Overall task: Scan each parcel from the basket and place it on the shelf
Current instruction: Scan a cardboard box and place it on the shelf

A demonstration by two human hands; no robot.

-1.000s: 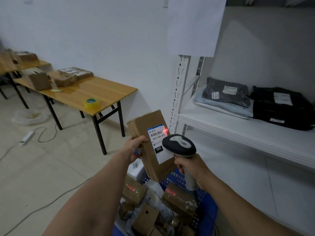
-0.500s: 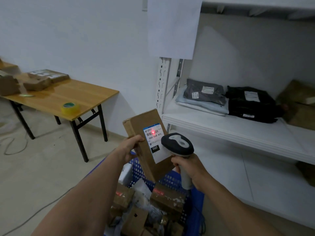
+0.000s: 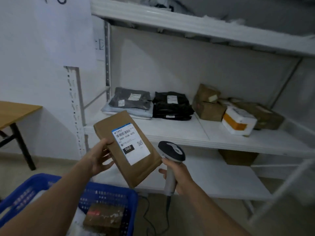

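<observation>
Brown cardboard sits in your left hand (image 3: 98, 157): the thumb presses the front and the fingers curl behind, holding the parcel (image 3: 143, 169) tilted with its label (image 3: 130, 143) facing you. Your right hand (image 3: 179, 176) grips the scanner (image 3: 171, 151) by its handle, with the head just right of the parcel. The cable (image 3: 146, 215) trails down beside the blue basket (image 3: 131, 198), where a box (image 3: 104, 217) lies below your left arm. Beyond the parcel, the white shelf (image 3: 179, 133) carries a grey bag (image 3: 131, 100), a black bag (image 3: 172, 106), brown boxes (image 3: 208, 108) and a white-and-orange box (image 3: 238, 120). A wooden counter (image 3: 15, 109) stands far left.
</observation>
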